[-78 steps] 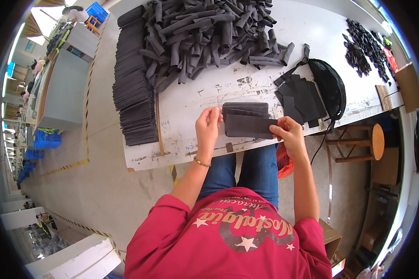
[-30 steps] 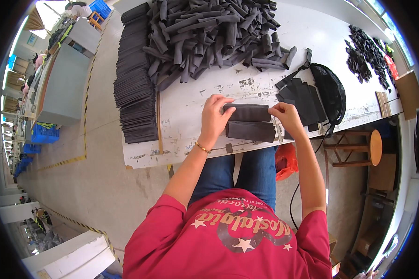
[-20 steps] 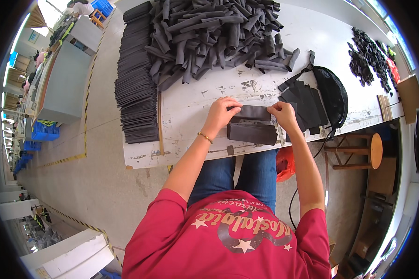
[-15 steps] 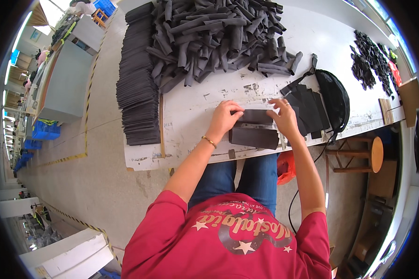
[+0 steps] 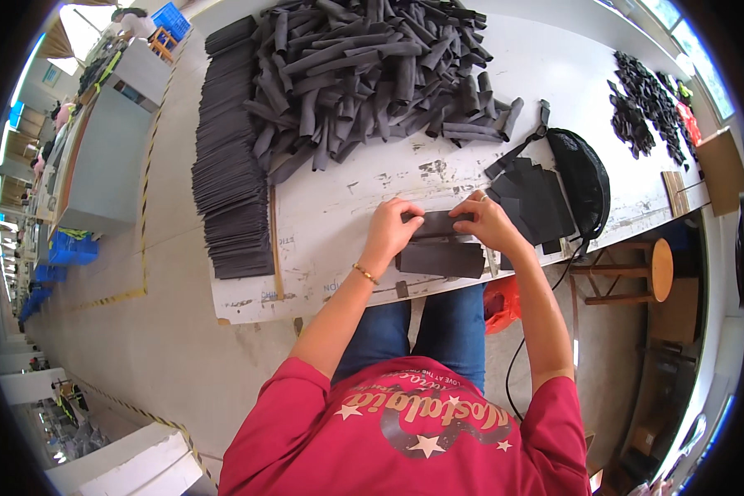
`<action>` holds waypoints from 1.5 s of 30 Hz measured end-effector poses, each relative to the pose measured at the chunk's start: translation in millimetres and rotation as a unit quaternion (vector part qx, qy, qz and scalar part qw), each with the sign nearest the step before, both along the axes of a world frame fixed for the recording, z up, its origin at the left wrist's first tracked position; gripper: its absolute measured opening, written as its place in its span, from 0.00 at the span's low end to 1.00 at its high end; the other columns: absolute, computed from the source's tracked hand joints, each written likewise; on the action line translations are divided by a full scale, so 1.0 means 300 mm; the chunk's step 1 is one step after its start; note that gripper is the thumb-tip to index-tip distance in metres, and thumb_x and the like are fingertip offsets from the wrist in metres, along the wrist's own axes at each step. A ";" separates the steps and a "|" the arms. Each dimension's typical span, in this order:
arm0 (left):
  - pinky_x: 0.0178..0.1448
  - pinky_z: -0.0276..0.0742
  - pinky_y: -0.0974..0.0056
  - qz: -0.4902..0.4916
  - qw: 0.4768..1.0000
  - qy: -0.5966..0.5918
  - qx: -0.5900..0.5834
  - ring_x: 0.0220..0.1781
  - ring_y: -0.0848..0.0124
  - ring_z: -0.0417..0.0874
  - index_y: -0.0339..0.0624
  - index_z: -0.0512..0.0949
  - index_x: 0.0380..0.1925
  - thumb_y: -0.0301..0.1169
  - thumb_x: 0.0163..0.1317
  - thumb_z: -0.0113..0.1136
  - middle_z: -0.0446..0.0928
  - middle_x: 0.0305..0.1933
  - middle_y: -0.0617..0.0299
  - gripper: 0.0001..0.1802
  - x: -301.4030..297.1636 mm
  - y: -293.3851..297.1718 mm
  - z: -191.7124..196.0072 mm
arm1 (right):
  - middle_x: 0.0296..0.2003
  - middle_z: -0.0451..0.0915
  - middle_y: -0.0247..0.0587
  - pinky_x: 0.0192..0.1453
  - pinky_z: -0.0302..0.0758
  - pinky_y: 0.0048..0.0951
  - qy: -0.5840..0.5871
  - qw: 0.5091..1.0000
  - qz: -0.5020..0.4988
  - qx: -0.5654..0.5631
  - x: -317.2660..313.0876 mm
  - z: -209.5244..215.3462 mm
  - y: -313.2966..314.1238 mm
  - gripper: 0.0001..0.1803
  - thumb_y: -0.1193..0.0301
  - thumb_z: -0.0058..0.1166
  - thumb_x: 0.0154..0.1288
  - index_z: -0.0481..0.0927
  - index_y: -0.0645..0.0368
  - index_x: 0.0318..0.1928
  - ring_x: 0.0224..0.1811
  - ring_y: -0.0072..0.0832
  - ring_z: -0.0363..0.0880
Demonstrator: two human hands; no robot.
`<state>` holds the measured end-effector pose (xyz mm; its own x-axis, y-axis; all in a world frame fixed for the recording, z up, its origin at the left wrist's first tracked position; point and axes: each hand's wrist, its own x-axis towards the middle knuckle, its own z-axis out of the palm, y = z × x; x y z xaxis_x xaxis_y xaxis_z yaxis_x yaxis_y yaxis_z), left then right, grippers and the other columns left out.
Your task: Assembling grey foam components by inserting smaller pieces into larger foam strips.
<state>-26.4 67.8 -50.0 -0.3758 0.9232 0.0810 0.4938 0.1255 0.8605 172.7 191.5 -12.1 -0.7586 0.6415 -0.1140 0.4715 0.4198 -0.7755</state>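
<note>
A dark strip of fabric-like material point(image 5: 436, 221) lies crosswise on the white table before me. At its left end my left hand point(image 5: 395, 225) is closed, thumb and fingertips pinching the edge. My right hand point(image 5: 485, 223) pinches the right end, a ring on one finger. Just nearer to me rests another dark rectangular piece point(image 5: 441, 259), lying flat and touched by neither hand. To the right of my right hand, several flat dark pieces point(image 5: 533, 198) overlap beside a black bag point(image 5: 579, 182) with a strap.
A big heap of rolled dark pieces point(image 5: 372, 74) covers the table's far middle. Left of it runs a long stack of flat dark pieces point(image 5: 231, 165). Small black scraps point(image 5: 649, 103) lie far right. A wooden stool point(image 5: 660, 270) and a red plastic bag point(image 5: 503, 304) are below the table edge.
My right hand has come down onto the right end of the strip, and its fingers have drawn together there. My left hand keeps its pinch. The whole view has shifted slightly.
</note>
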 end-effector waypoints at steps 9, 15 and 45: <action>0.53 0.73 0.58 -0.027 0.999 0.036 -0.029 0.45 0.57 0.78 0.45 0.86 0.32 0.31 0.54 0.67 0.82 0.39 0.58 0.06 -0.025 0.003 0.061 | 0.34 0.80 0.46 0.40 0.75 0.37 0.035 0.978 -0.137 0.152 -0.008 0.001 0.205 0.11 0.73 0.63 0.57 0.83 0.61 0.41 0.33 0.39 0.79; 0.51 0.75 0.62 0.010 0.998 0.030 0.047 0.43 0.62 0.80 0.46 0.85 0.38 0.31 0.57 0.67 0.82 0.41 0.60 0.08 -0.016 0.041 0.123 | 0.45 0.75 0.47 0.50 0.77 0.42 -0.041 0.914 -0.210 0.345 -0.098 -0.113 0.374 0.15 0.75 0.60 0.60 0.79 0.54 0.48 0.49 0.47 0.77; 0.40 0.85 0.60 0.015 0.849 -0.528 0.013 0.36 0.60 0.87 0.31 0.78 0.41 0.35 0.71 0.55 0.83 0.37 0.52 0.15 0.024 0.070 0.246 | 0.40 0.78 0.45 0.41 0.77 0.35 0.177 0.938 -0.212 0.209 0.082 0.203 -0.007 0.06 0.76 0.61 0.61 0.79 0.63 0.38 0.38 0.40 0.79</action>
